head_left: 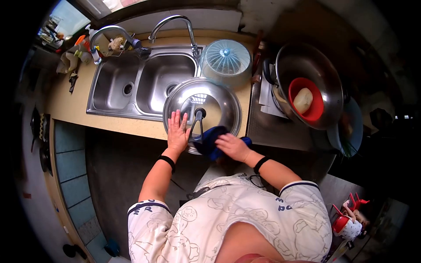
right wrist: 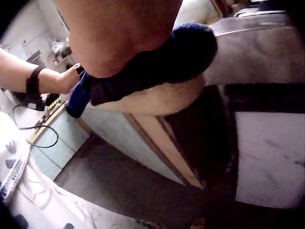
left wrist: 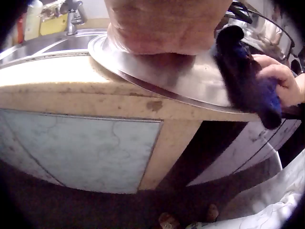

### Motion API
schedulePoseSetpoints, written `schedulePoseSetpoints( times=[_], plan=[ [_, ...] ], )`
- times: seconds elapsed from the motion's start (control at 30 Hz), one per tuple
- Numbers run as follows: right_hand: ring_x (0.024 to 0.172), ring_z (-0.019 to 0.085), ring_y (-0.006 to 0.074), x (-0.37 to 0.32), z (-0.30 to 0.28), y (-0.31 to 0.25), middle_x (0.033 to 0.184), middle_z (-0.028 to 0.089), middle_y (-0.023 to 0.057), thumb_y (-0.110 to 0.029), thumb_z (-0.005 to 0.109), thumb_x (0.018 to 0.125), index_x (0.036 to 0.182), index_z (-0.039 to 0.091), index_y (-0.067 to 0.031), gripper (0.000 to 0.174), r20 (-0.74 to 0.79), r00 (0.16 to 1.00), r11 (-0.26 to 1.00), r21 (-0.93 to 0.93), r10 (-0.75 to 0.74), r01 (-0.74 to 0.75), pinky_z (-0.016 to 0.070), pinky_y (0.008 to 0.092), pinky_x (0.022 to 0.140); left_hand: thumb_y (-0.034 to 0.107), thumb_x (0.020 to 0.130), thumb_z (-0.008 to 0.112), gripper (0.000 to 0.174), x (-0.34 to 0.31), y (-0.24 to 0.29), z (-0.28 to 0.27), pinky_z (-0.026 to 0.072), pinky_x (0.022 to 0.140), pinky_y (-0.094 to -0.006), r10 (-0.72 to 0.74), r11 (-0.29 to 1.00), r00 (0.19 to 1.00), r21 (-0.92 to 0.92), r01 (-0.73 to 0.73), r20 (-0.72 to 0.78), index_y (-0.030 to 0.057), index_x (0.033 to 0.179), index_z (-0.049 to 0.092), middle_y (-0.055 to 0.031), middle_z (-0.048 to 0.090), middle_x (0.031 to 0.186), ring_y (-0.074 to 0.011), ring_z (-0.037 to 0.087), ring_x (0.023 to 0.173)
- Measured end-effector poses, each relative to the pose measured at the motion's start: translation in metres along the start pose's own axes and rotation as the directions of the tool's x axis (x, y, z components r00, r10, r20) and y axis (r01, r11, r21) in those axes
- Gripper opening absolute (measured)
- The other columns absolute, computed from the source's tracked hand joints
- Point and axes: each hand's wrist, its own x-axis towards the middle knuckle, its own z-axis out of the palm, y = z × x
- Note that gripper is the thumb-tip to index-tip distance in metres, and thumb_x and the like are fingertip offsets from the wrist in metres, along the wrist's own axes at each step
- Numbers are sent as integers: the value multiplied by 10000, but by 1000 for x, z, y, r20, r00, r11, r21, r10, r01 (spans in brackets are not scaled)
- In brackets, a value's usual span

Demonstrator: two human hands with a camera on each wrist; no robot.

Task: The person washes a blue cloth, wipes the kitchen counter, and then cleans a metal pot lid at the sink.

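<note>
A large round pot lid (head_left: 228,103), steel-rimmed with a see-through middle and a black upright handle (head_left: 198,120), lies on the counter's front edge, partly over the right sink's rim. My left hand (head_left: 178,133) rests on the lid's left part with its fingers straight. In my right hand (head_left: 233,147) is a dark blue cloth (head_left: 212,139), bunched against the lid's front right part. The left wrist view shows the right fingers (left wrist: 276,76) bent over the cloth. From the right wrist, the cloth (right wrist: 193,47) hangs past the hand, whose fingers are hidden.
Behind the lid stands a blue-topped basket cover (head_left: 226,57). A double sink (head_left: 115,87) with two taps lies to the left. On the right, a large steel pan (head_left: 326,65) holds a red bowl (head_left: 319,103) with a pale lump of dough. A light-blue basin (head_left: 354,127) stands beyond it.
</note>
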Motion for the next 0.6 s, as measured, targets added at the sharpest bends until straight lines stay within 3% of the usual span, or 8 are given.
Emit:
schedulePoseSetpoints(
  times=[0.07,0.13,0.2,0.33,0.4,0.5,0.6],
  plan=[
    [973,532,247,-10,-9,18,1025,565,82,-94,564,700,843,602,-42,157,-16,967,965,-55,255,-256,458,359,818,251,811,560,698,0,-3,4,125,1087,-445,12,1000,1000,-12,-12,-10,195,1405,198,-111,103,1469,-308,94,1351],
    [912,535,264,-8,-3,46,973,569,88,-95,577,696,783,581,-38,104,-115,844,831,-149,523,-535,480,361,749,252,815,557,696,-2,-1,6,122,1088,-446,2,1000,1000,5,-2,-25,194,1406,195,-113,101,1468,-307,90,1351],
    [905,531,283,20,-15,76,974,573,96,-99,571,690,776,576,-29,111,-128,788,774,-148,603,-616,489,370,722,248,818,553,690,-4,5,3,124,1087,-452,-2,1000,1000,14,2,-7,177,1404,195,-125,106,1464,-317,89,1349],
    [885,524,288,32,-16,88,923,566,101,-101,569,670,740,576,-33,98,-117,828,806,-187,549,-561,494,377,688,332,798,577,739,-7,8,6,120,1081,-477,-22,999,996,-39,19,-84,145,1400,192,-146,112,1458,-334,97,1342],
    [842,519,285,19,-22,66,841,546,95,-89,561,654,688,571,-44,58,38,823,812,-196,566,-549,493,384,648,354,767,580,780,-7,10,6,117,1080,-477,-71,996,996,-50,68,-58,137,1404,185,-157,114,1456,-340,107,1343],
    [752,505,264,-2,-18,11,710,517,92,-118,586,591,621,563,-63,67,80,894,893,-142,441,-427,453,358,576,377,749,593,801,-8,14,8,128,1076,-483,-108,993,990,-64,103,-87,146,1403,192,-154,119,1457,-338,116,1342],
    [758,493,258,3,4,-41,711,520,84,-133,622,571,627,560,-68,106,148,932,942,0,331,-335,446,335,642,375,752,591,794,-8,15,9,139,1072,-487,-113,992,987,-68,105,-118,155,1404,194,-153,127,1456,-338,123,1340]
  ],
)
